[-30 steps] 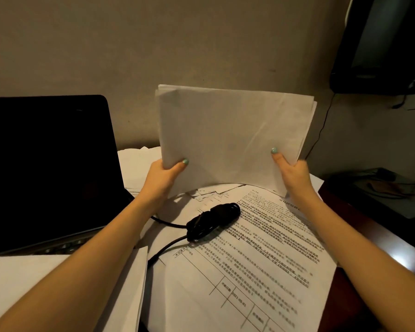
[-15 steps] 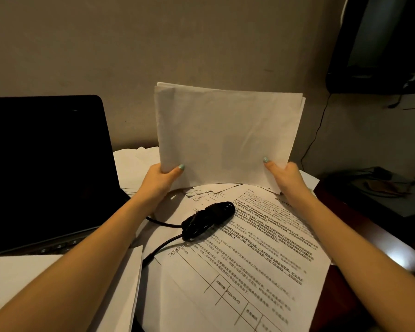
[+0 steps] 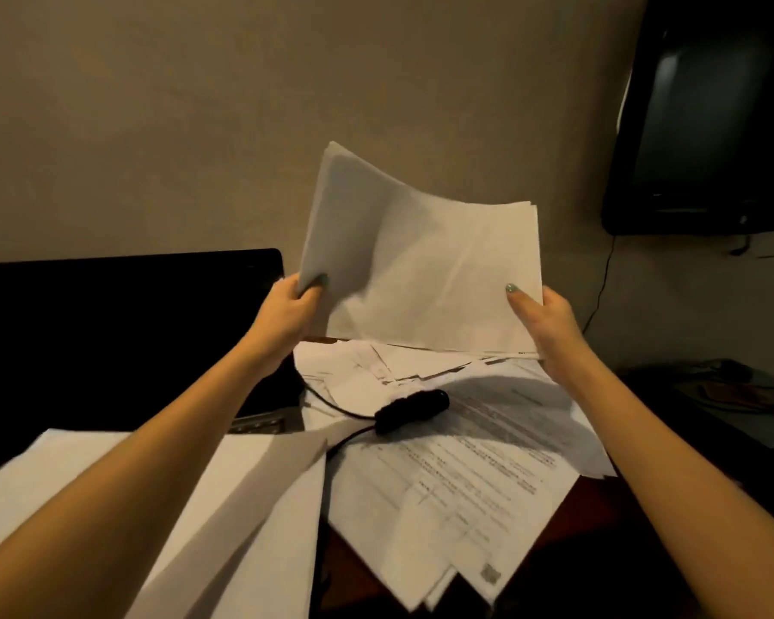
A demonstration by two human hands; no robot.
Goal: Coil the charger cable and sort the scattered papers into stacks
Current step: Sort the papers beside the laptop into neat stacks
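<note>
Across the table (image 3: pixel 347 583), scattered papers (image 3: pixel 465 475) lie unsorted. A sheaf (image 3: pixel 421 270) is held upright above them, its lower corners gripped by the left hand (image 3: pixel 287 314) and right hand (image 3: pixel 541 319); squaring it, then setting it down, seems called for. The coiled charger cable (image 3: pixel 412 406) rests on the papers.

A dark laptop (image 3: pixel 121 337) stands left; a black monitor (image 3: pixel 707 127) hangs upper right

I see a plain white paper stack (image 3: pixel 421 270) with grey shadows on it. The printed sheet (image 3: pixel 474 475) is white with black lines of words and a box grid. The cable (image 3: pixel 412 411) and the laptop (image 3: pixel 121 332) are black. The wall (image 3: pixel 197 105) is tan. The right hand (image 3: pixel 550 323) has a green thumbnail, and the table (image 3: pixel 577 542) is dark red-brown
</note>
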